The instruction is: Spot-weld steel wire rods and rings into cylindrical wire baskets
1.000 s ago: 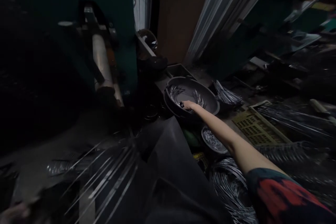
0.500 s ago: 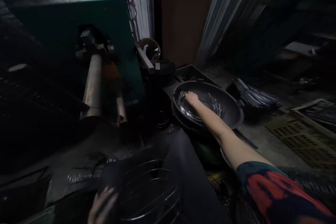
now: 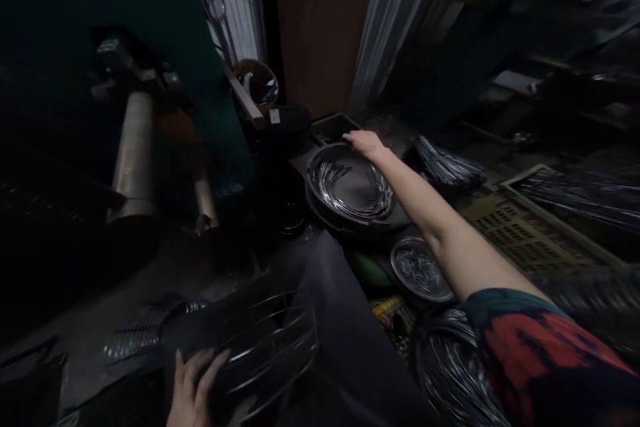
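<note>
My right hand (image 3: 365,144) is at the far rim of a dark round basin (image 3: 356,219), its fingers curled down at the edge; the fingertips are partly hidden. Curved, shiny metal wires (image 3: 345,197) lie in a ring inside this basin. At the lower left, my left hand (image 3: 193,387) has its fingers spread beside a wire rack of curved metal rods (image 3: 270,353). This rack rests on dark grey cloth (image 3: 340,307) over my lap. Whether the left fingertips touch the rods I cannot tell.
A green machine (image 3: 200,33) with metal arms (image 3: 135,147) stands at left. Right of the basin are a bowl of small metal pieces (image 3: 420,270), a bundle of rods (image 3: 447,163) and a yellowish crate (image 3: 520,223). Coiled wires (image 3: 457,373) lie below.
My right hand has left the wires inside the basin and moved to its far rim. My left hand has come further into view at the rack. The view has shifted right.
</note>
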Demonstrator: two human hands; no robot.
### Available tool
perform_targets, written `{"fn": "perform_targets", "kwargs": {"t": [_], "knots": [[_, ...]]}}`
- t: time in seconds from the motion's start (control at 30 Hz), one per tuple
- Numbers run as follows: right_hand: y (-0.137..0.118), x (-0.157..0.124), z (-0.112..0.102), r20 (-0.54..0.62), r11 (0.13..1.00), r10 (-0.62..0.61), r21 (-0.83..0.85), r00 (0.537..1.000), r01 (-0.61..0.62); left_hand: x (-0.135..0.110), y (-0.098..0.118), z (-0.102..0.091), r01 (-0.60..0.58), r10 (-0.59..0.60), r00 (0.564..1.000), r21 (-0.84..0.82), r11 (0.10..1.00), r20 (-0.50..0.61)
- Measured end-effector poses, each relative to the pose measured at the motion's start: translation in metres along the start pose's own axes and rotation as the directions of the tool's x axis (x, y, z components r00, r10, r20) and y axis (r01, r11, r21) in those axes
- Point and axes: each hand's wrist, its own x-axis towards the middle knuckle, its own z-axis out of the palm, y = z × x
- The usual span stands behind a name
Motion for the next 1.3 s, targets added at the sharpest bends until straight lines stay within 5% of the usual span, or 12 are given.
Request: {"fn": "perform_targets", "kwargs": {"t": [0.17,0.3,0.43,0.53,0.67,0.83,0.97,1.1,1.23,1.3], "knots": [[-0.005,-0.053,-0.021,-0.18,0.917,0.128,0.397,0.975,-0.047,0.009,0.005,0.002,0.156,-0.181,0.972,-0.165,0.974,-0.15],[-0.034,-0.092,-0.016,-0.171,0.546,0.233,0.838,0.957,0.017,0.0,0.0,0.032,0.225,-0.249,0.959,-0.173,0.959,-0.137],[-0.054,-0.109,-0.047,-0.219,0.155,0.414,0.973,0.884,0.168,-0.004,-0.008,0.047,0.352,-0.355,0.934,-0.221,0.91,0.027],[-0.077,-0.121,-0.08,-0.239,-0.094,0.325,0.955,0.915,0.282,0.019,0.005,0.022,0.445,-0.434,0.894,-0.294,0.846,0.106],[-0.135,-0.148,-0.096,-0.25,-0.28,0.154,0.917,0.956,0.284,0.089,0.054,-0.027,0.465,-0.463,0.869,-0.603,0.648,0.174],[-0.216,-0.183,-0.074,-0.183,-0.416,0.046,0.89,0.982,0.185,0.178,0.094,-0.026,0.347,-0.413,0.897,-0.832,0.432,0.16],[-0.258,-0.2,-0.049,-0.057,-0.511,0.009,0.858,0.998,0.053,0.181,0.098,-0.005,0.447,-0.481,0.839,-0.828,0.34,0.255],[-0.269,-0.203,-0.031,0.038,-0.395,-0.058,0.917,0.998,-0.058,0.154,0.097,-0.001,0.495,-0.635,0.732,-0.832,0.25,0.245],[-0.269,-0.201,-0.014,-0.028,-0.202,0.042,0.979,0.999,0.036,0.146,0.095,0.002,0.478,-0.744,0.63,-0.866,0.145,0.223],[-0.27,-0.204,-0.005,-0.022,-0.187,0.074,0.982,0.997,0.036,0.149,0.095,0.005,0.453,-0.773,0.592,-0.887,0.086,0.227]]}}
